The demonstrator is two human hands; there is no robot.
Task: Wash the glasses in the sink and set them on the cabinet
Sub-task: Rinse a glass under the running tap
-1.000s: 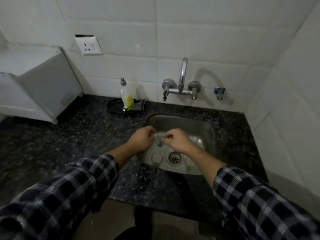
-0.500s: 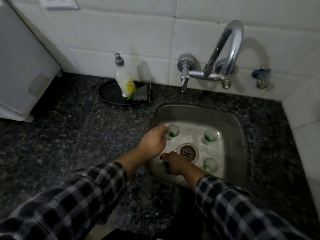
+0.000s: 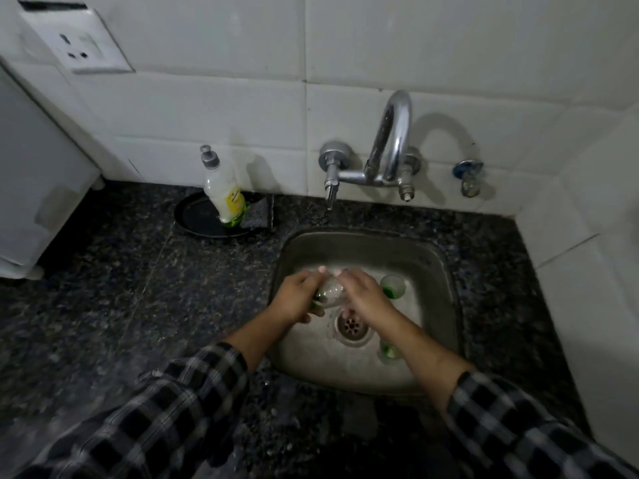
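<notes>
Head view looks down on a steel sink (image 3: 432, 271) set in a dark speckled counter (image 3: 121, 305), right of centre in the frame. Both hands meet over the basin and share one small clear glass (image 3: 330, 292): the left hand (image 3: 294, 299) wraps its lower part, where a trace of green shows, and the right hand (image 3: 363, 295) closes over its upper side. Fingers and motion blur hide most of the glass, so whether it is upright or tilted cannot be told.

A second glass (image 3: 392, 286) with green at its bottom stands just right of the right hand, partly covered by it. A third glass (image 3: 389, 350) sits lower, right of the drain (image 3: 352, 324), half hidden behind the right forearm. Both are small, clear and round-rimmed.

At the upper centre a chrome tap (image 3: 390, 140) curves out from the white tiled wall (image 3: 449, 46); whether water runs cannot be seen. To the left of the sink a soap bottle (image 3: 224, 191) stands on a dark round tray (image 3: 197, 216); its yellow label is too small to read. A wall socket (image 3: 77, 46) sits in the upper left corner, and a white appliance (image 3: 31, 188) is cut off by the left edge. Checked sleeves (image 3: 173, 409) fill the bottom of the frame.
</notes>
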